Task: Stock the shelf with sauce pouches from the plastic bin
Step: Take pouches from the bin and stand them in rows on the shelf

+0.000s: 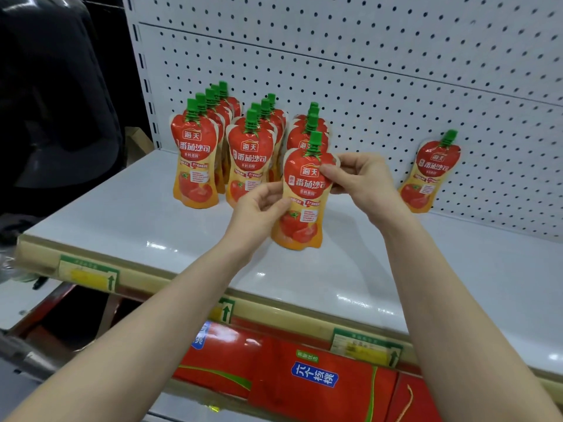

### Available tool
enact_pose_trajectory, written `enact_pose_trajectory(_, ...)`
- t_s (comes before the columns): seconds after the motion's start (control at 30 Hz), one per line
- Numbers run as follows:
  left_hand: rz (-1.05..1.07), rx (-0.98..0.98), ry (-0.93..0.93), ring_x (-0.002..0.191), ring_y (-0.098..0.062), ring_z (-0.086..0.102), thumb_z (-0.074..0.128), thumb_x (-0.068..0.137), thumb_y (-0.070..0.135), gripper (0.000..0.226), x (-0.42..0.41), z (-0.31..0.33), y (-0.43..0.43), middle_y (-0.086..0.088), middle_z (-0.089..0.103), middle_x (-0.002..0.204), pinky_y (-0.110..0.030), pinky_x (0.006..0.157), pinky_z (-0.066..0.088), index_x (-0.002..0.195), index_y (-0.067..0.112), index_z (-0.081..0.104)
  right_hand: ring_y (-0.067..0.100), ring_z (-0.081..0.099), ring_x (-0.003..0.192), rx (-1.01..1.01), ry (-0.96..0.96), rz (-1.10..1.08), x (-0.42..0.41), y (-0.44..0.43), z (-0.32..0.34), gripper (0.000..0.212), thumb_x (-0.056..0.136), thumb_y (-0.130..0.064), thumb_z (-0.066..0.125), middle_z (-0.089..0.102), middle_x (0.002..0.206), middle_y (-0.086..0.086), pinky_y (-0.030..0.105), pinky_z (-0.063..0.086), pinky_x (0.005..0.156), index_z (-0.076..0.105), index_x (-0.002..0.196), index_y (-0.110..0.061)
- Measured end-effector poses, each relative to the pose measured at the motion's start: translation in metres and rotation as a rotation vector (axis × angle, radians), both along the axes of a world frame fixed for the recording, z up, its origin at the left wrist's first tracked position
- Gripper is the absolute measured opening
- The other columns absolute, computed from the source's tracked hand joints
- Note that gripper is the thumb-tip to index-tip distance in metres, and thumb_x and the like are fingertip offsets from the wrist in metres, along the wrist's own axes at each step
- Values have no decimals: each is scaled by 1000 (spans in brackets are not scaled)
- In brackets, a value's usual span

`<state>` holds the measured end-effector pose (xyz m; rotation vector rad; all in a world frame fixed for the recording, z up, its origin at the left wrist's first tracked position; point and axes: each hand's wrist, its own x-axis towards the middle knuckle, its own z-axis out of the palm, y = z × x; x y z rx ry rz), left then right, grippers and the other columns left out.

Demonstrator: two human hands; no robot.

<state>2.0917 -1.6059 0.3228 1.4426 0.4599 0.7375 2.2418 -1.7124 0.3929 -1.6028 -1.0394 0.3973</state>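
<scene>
Nearest, a bare left forearm (146, 318) and right forearm (441, 287) reach toward a tomato sauce pouch (304, 190) that both hands hold upright over the white shelf board (122, 214); whether its base touches the board I cannot tell. The left hand (259, 205) pinches the pouch's left edge at its narrow waist, thumb in front and fingers curled behind. The right hand (362, 178) pinches its upper right shoulder between thumb and fingers. The pouch is glossy, red at the top and fading to orange-yellow at the bottom, with a green ribbed screw cap, white Chinese lettering, a small white text panel and pictured tomatoes low on the front. Behind and left of the held pouch stand three rows of like pouches, all upright and facing forward: a far-left row (195, 159), a middle row (248, 159), and a third row (306, 132) directly behind it, partly hidden by it. Well to the right of the held pouch, a lone pouch (429, 175) leans tilted against the white pegboard back panel (396, 71). Below the held pouch, past the shelf's beige front strip with green-edged price labels (88, 274), red cartons (320, 385) lie on a lower level.
</scene>
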Motion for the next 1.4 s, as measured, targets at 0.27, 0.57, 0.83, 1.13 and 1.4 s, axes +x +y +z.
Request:
enact_pose_trajectory(0.27, -46, 327, 384, 131, -22, 46, 56, 95, 26, 52, 10, -18, 2, 2, 46, 147, -36, 104, 41, 145, 25, 40, 1, 69, 72, 35, -55, -92, 25, 20, -6, 10, 95, -12, 63, 73, 85, -4, 19, 56, 65, 71, 90, -17)
enact_pose_trajectory(0.57, 30, 491, 491, 139, -25, 35, 58, 94, 26, 62, 20, -33, 7, -4, 31, 155, -46, 111, 36, 149, 19, 30, -4, 69, 75, 75, -79, -38, 33, 42, -14, 12, 97, -8, 58, 72, 91, -3, 13, 53, 63, 66, 104, -3)
enact_pose_trajectory(0.83, 56, 511, 491, 139, -24, 35, 58, 94, 27, 63, 20, -36, 7, -2, 31, 155, -46, 111, 37, 149, 20, 29, 0, 70, 87, 58, -200, -29, 34, 45, -15, 10, 98, -17, 58, 71, 95, -13, 20, 56, 73, 62, 103, -24)
enact_pose_trajectory(1.13, 66, 533, 503, 135, -24, 40, 58, 93, 28, 64, 20, -37, 7, -2, 32, 154, -45, 109, 40, 150, 21, 30, 13, 68, 94, -8, -352, -77, 35, 45, -13, 13, 97, -25, 58, 68, 94, -12, 45, 58, 85, 57, 104, -35)
enact_pose_trajectory(1.4, 73, 511, 518, 136, -24, 40, 59, 93, 30, 65, 22, -37, 6, -1, 31, 154, -45, 109, 40, 150, 22, 28, 16, 69, 95, -33, -369, -110, 38, 48, -16, 18, 96, -29, 57, 71, 104, -4, 47, 58, 82, 61, 114, -27)
